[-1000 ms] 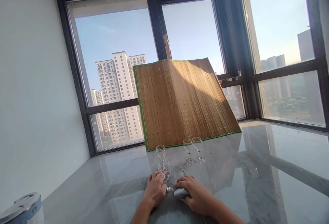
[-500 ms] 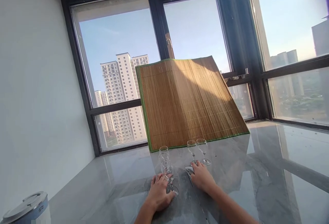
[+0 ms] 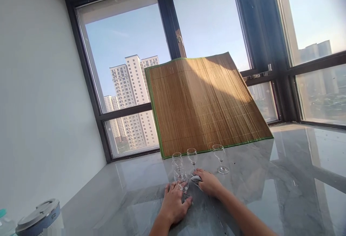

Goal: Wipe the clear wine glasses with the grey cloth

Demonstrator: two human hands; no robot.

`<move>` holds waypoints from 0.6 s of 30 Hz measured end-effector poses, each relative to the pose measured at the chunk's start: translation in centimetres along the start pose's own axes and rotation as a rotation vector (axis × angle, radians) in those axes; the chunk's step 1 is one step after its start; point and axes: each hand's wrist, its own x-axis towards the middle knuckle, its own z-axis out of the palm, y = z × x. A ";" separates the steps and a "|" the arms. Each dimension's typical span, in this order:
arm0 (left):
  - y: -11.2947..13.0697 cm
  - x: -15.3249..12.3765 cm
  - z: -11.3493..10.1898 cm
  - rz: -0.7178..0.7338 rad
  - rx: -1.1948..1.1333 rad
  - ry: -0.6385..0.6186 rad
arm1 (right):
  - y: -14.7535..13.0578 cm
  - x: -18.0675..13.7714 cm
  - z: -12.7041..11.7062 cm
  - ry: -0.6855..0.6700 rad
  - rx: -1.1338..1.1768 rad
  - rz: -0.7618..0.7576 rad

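Glass (image 3: pixel 192 156) you're working near stands on the counter (image 3: pixel 140 201) at 11 o'clock from your right hand (image 3: pixel 208 182), just short of the mat (image 3: pixel 208 102) at 12. Right hand is curled, apparently pinching a pale object (image 3: pixel 196 179) between thumb and fingers; can't tell what it is. Fingertips are right by the glass's foot; contact unclear. Left hand (image 3: pixel 175 203) at 8 is spread, thumb apart, around the foot nearest you in the left glasses (image 3: pixel 177 159); can't tell if it presses there.

Looks like low work at foot level. Stay down at the foot, go slow and flat, don't nudge the bowl; thin stem, probably tips easily. Rest the left hand quietly so nothing there gets knocked.

Orientation: glass upright, mouth up, long axis vertical. Leans slightly toward 11 in view, likely camera tilt. Right glass (image 3: pixel 218 152), at 1 to 2, leans likewise.
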 end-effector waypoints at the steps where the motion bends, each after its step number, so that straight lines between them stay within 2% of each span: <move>1: 0.0 0.0 0.0 0.002 0.001 -0.001 | -0.2 -0.1 0.0 -0.004 0.007 -0.009; 6: 0.0 -0.1 -0.2 0.012 -0.001 -0.012 | -1.0 -2.3 -1.4 0.096 -0.056 0.024; 10: 0.1 -0.1 -0.4 0.002 0.009 -0.029 | -0.8 -4.5 -3.2 0.152 -0.197 0.301; 12: 0.2 -0.1 -0.4 0.001 0.013 -0.038 | -0.1 -5.2 -3.9 0.168 -0.235 0.414; 14: 0.2 0.0 -0.3 -0.001 0.020 -0.042 | 1.1 -5.4 -4.3 0.182 -0.253 0.460; 18: 0.1 0.1 -0.2 -0.002 0.032 -0.042 | 3.9 -4.8 -4.9 0.152 -0.214 0.422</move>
